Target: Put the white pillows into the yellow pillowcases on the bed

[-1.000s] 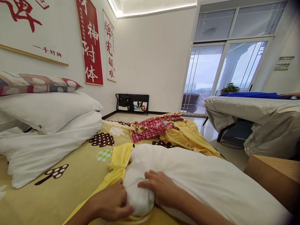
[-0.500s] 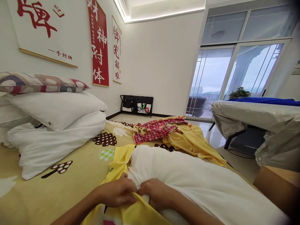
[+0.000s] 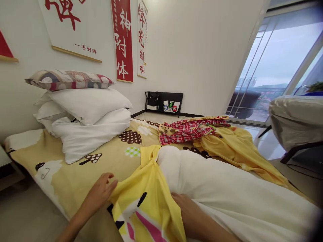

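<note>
A white pillow [image 3: 214, 178] lies across the bed in front of me, its near-left end inside a yellow pillowcase [image 3: 151, 185] with a pink and black print. My left hand [image 3: 99, 191] is at the left edge of the pillowcase; thumb and fingers stand apart, and nothing shows between them. My right hand [image 3: 179, 199] reaches between the pillow and the pillowcase, the cloth covering its fingers, so I cannot see their grip.
White pillows [image 3: 93, 104] are stacked at the left with a patterned pillow [image 3: 73, 80] on top. Red checked cloth [image 3: 186, 129] and crumpled yellow cloth [image 3: 234, 148] lie beyond the pillow. A patterned sheet [image 3: 111, 154] covers the bed. A covered table [image 3: 292, 114] stands at the right.
My hands were together gripping the pillowcase edge. Now the left has moved away leftward with its fingers apart, and the right has gone under the cloth. The view has turned left.
</note>
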Motion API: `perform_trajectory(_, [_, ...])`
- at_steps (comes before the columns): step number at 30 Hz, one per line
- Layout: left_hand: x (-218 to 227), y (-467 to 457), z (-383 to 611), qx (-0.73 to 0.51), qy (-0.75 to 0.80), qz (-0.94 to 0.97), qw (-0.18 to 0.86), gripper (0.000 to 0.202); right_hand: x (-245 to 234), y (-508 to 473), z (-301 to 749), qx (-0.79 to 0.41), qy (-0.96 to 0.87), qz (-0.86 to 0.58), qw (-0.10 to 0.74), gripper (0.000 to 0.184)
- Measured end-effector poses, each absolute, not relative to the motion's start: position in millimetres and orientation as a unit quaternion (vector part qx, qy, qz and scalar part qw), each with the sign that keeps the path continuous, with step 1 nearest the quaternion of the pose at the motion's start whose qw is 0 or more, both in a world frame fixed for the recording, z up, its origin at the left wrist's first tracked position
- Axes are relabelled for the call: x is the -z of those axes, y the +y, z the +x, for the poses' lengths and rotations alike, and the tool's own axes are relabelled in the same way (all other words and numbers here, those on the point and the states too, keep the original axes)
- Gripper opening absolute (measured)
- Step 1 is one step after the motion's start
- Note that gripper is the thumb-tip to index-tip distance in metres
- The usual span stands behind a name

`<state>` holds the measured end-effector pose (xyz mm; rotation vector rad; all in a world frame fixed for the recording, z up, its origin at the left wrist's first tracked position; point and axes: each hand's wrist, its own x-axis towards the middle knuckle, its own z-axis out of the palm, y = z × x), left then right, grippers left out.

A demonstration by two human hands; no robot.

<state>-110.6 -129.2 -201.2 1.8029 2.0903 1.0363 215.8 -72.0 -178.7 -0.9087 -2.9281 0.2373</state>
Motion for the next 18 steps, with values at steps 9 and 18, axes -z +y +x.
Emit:
perform_trajectory(9, [192.9,-133.3,-86.5,-0.44,0.591,0.56,0.379,0.044,163.7,-63.1,201.4,0.018,-0.955,-0.29,0.062,0.014])
perform_trajectory(18, [239.7,-178.5,-78.5,-0.503,0.696,0.497,-0.127,0.022,186.6,-73.3,216.3,-0.043,-0.966,-0.248,0.06,0.005])
